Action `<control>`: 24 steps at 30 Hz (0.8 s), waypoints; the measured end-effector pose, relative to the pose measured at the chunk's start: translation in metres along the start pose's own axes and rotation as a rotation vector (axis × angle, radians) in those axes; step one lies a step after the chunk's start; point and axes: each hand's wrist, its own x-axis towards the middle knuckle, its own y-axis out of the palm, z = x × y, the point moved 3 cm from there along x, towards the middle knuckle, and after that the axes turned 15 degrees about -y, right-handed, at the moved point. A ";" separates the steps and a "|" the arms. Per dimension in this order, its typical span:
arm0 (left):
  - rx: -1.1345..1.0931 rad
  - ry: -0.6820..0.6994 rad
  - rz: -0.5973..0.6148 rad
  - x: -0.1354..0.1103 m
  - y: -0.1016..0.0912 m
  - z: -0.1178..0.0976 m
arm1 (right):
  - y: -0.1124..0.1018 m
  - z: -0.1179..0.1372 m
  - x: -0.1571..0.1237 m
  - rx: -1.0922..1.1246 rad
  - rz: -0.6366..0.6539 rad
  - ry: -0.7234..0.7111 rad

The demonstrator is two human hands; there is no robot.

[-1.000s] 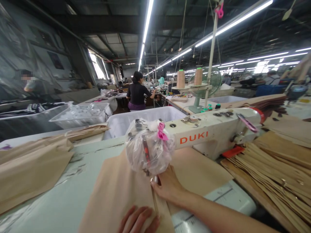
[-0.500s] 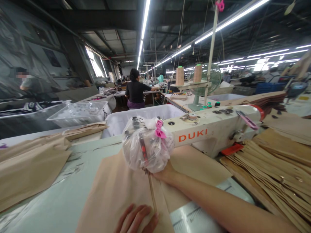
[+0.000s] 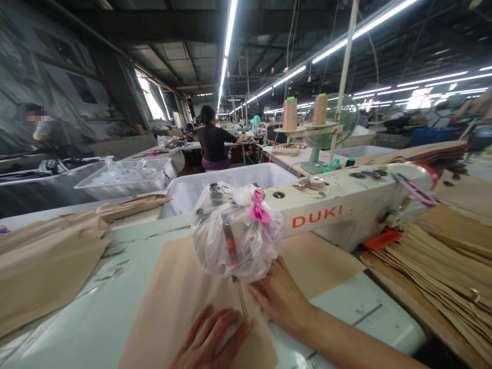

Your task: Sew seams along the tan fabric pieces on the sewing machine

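My left hand (image 3: 213, 335) lies on a beige cloth panel (image 3: 172, 287), fingers spread and flat. A narrow raised strip (image 3: 243, 301) runs along the panel from the fingertips to beneath the sewing machine's head. Clear plastic, tied with a pink ribbon (image 3: 260, 206), wraps the head (image 3: 234, 236) and hides much of the needle area. Just right of the strip, my right hand (image 3: 282, 300) rests on the cloth beside the wrapped head. Its thumb points to the strip; its fingers reach forward, their tips partly hidden by the plastic.
The machine arm (image 3: 346, 210) extends right. Stacked beige pieces (image 3: 434, 277) lie at the right, more beige cloth (image 3: 49, 266) at the left. Behind stand a white bin (image 3: 230, 177), thread cones (image 3: 290, 114) and a fan (image 3: 313, 159). A person in black (image 3: 215, 141) sits farther off.
My right hand has drawn back from under the wrapped head and shows more fully. My left hand is slightly farther forward on the cloth. The view has shifted a little.
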 end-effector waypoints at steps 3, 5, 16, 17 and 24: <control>-0.056 0.017 0.040 0.006 -0.003 0.002 | 0.000 0.000 -0.002 0.016 -0.045 -0.061; -0.077 -0.009 0.052 0.011 -0.008 0.005 | 0.000 0.001 -0.002 0.043 -0.047 -0.083; -0.157 -0.064 -0.003 0.020 0.003 0.012 | 0.002 -0.002 -0.004 0.051 -0.050 -0.093; -0.174 -0.087 0.036 0.020 0.003 0.011 | 0.003 -0.002 -0.005 0.059 -0.054 -0.092; -0.170 -0.124 0.024 0.032 -0.013 0.011 | 0.003 0.000 -0.002 0.087 -0.009 -0.049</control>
